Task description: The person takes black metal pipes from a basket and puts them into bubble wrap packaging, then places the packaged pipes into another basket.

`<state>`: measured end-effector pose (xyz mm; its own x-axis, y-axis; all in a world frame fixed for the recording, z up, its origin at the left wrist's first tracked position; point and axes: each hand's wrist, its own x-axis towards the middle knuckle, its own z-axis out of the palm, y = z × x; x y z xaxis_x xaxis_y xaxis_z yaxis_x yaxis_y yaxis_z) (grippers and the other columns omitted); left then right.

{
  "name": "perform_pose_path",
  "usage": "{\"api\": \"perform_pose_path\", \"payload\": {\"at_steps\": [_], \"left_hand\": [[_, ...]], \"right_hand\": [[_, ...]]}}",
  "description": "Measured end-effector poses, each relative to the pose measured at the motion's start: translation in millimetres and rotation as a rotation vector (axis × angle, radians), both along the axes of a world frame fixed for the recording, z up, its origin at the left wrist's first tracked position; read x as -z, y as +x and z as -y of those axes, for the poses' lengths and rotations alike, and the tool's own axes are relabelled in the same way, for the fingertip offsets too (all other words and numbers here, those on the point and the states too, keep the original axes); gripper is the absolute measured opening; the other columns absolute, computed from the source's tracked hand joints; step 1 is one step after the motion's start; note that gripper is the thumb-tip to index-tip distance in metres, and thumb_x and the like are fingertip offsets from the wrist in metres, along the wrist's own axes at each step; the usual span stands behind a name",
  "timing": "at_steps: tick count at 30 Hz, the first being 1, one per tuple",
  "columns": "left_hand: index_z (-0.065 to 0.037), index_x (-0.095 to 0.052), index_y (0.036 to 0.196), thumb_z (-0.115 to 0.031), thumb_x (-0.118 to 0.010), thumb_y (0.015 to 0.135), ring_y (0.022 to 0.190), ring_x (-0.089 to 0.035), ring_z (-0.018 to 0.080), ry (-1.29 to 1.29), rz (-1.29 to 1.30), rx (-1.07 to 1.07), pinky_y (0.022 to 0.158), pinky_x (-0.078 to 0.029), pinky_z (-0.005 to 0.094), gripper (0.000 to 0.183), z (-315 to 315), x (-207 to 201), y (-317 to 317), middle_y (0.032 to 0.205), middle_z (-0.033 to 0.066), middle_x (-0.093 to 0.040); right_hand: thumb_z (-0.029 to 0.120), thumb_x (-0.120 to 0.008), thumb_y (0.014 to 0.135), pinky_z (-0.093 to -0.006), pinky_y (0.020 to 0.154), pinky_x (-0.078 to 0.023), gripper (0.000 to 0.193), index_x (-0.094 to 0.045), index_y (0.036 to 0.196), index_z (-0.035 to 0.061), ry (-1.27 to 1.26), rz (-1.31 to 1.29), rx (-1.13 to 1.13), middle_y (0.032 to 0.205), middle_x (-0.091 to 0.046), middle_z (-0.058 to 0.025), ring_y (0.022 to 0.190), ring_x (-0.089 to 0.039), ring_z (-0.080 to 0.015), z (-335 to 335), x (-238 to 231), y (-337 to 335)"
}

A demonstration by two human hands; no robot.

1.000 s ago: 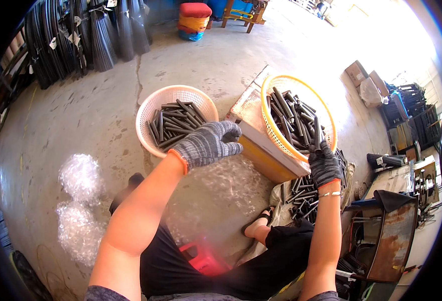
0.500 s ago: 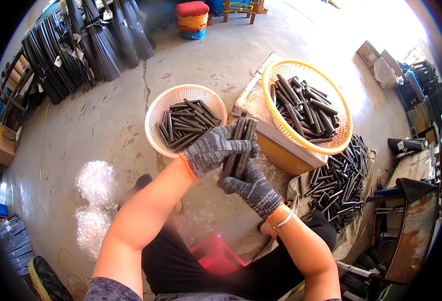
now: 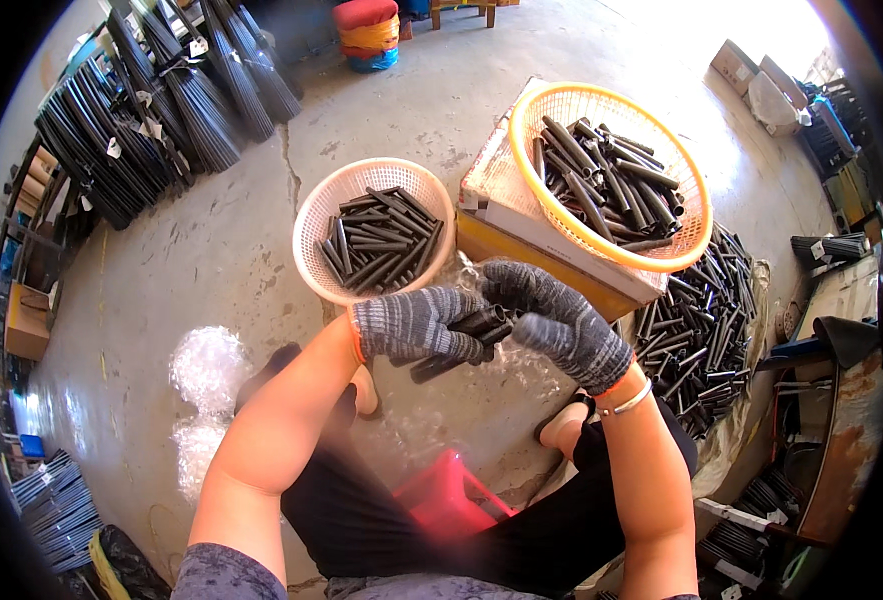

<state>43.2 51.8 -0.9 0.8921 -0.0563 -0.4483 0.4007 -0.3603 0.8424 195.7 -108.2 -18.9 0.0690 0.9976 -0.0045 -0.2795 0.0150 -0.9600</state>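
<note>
Both of my hands wear grey knitted gloves with orange cuffs. My left hand (image 3: 411, 325) is wrapped round a small bundle of short black tubes (image 3: 439, 367), held tilted in front of the pale basket. My right hand (image 3: 571, 325) curls around the open right-hand ends of these tubes, its thumb smeared by motion. Beyond my left hand, the pale pink plastic basket (image 3: 306, 245) holds many similar black tubes (image 3: 386, 240). Further right, an orange-rimmed basket (image 3: 696, 225) with more black tubes (image 3: 611, 180) sits tilted on a cardboard box (image 3: 551, 255).
Loose black tubes (image 3: 696, 340) are heaped on a sheet at the right. Balls of clear plastic wrap (image 3: 209, 368) lie left of my legs. A red stool (image 3: 446, 500) stands between them. Bundled long black rods (image 3: 101, 140) lean at the far left; a workbench (image 3: 841, 430) lies right.
The tube bundle has tipped from nearly upright to lying slantwise and come lower. My right hand has moved up and right to the tube ends; my left hand stays wrapped round them.
</note>
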Motion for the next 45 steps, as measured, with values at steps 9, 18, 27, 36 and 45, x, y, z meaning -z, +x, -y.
{"api": "perform_pose_path", "payload": {"at_steps": [9,18,27,36,45], "left_hand": [[-0.004,-0.060,0.107,-0.020,-0.064,0.086,0.065,-0.058,0.0098,-0.077,0.190,0.029,0.054,-0.048,0.0242,0.027,-0.7,23.0,1.1,0.078,0.0045,-0.063],[0.002,-0.054,0.116,-0.014,-0.063,0.087,0.089,-0.063,0.0158,-0.409,0.060,-0.041,0.081,-0.051,0.0293,0.034,0.8,4.9,4.7,0.094,0.0086,-0.065],[0.000,-0.049,0.123,-0.014,-0.062,0.088,0.094,-0.062,0.0182,-0.617,-0.005,-0.066,0.084,-0.051,0.0326,0.040,0.0,15.8,-0.3,0.102,0.0106,-0.063],[0.001,-0.052,0.110,-0.014,-0.064,0.087,0.087,-0.062,0.0151,-0.609,0.055,-0.072,0.078,-0.052,0.0290,0.030,4.7,19.6,3.6,0.094,0.0093,-0.065],[0.001,-0.054,0.110,-0.014,-0.065,0.086,0.088,-0.062,0.0145,-0.575,0.017,-0.067,0.079,-0.051,0.0280,0.030,0.8,12.3,-0.2,0.094,0.0084,-0.065]], "right_hand": [[0.004,-0.060,0.086,-0.0281,0.083,-0.049,0.036,-0.053,0.122,0.0008,-0.007,0.267,0.106,0.103,-0.062,-0.0065,0.095,-0.057,-0.0120,-3.4,-9.5,-13.9],[-0.005,-0.064,0.080,-0.0262,0.070,-0.051,0.019,-0.067,0.098,0.0003,0.088,0.394,0.305,0.089,-0.067,-0.0052,0.077,-0.061,-0.0113,-8.0,-6.7,-17.7],[-0.007,-0.062,0.080,-0.0250,0.073,-0.051,0.020,-0.066,0.098,-0.0006,0.082,0.464,0.463,0.086,-0.068,-0.0045,0.079,-0.062,-0.0122,-2.7,-6.9,-2.7],[0.007,-0.062,0.087,-0.0200,0.048,-0.047,0.014,-0.064,0.098,-0.0004,-0.167,-0.147,0.579,0.085,-0.068,-0.0075,0.065,-0.063,-0.0111,-2.3,-17.4,9.1],[0.011,-0.059,0.090,-0.0187,0.046,-0.040,0.013,-0.062,0.101,0.0040,-0.075,-0.346,0.552,0.073,-0.058,-0.0026,0.054,-0.050,-0.0078,7.3,-24.3,42.8]]}}
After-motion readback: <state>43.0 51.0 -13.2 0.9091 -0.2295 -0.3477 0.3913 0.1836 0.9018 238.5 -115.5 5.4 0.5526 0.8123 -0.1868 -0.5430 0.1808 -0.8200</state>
